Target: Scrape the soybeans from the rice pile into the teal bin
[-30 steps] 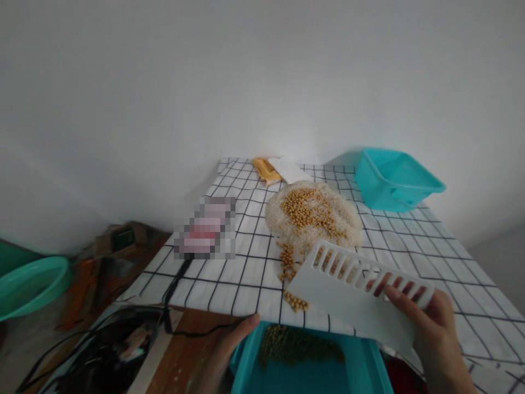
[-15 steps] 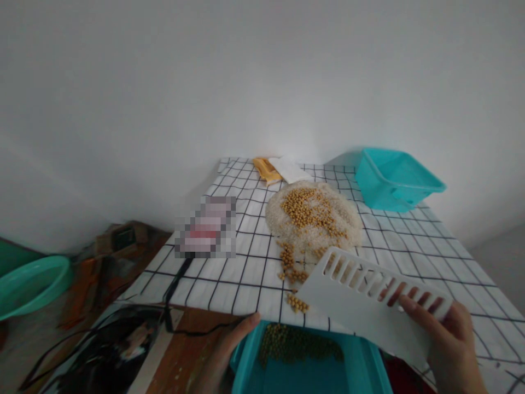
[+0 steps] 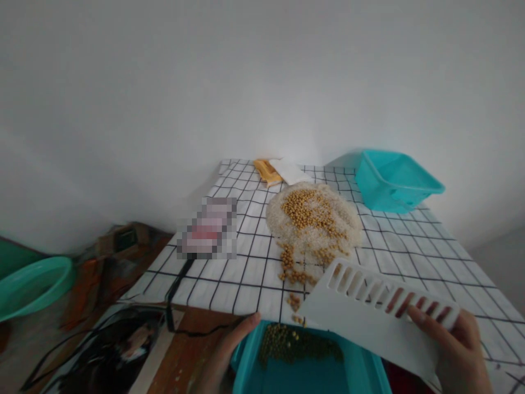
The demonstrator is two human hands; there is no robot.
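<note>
My right hand (image 3: 455, 345) grips a white slotted plastic scraper (image 3: 369, 312), fingers hooked through its slots, its lower edge at the table's near edge. A pile of white rice topped with yellow soybeans (image 3: 314, 216) lies on the checked tablecloth (image 3: 246, 262). A trail of loose soybeans (image 3: 293, 273) runs from the pile toward me. My left hand (image 3: 229, 345) holds the rim of a teal tub (image 3: 369, 377) below the table edge; soybeans (image 3: 297, 342) lie inside it.
A second teal tub (image 3: 396, 180) stands at the back right. An orange packet (image 3: 266, 171) and a white packet (image 3: 289, 169) lie at the far edge. A blurred-out object (image 3: 207, 229) with a black cable (image 3: 176, 287) lies left. A green basin (image 3: 33, 284) sits far left.
The scraper and my right hand have slid toward me and to the right, dragging soybeans to the table edge. My left hand and the tub have stayed put.
</note>
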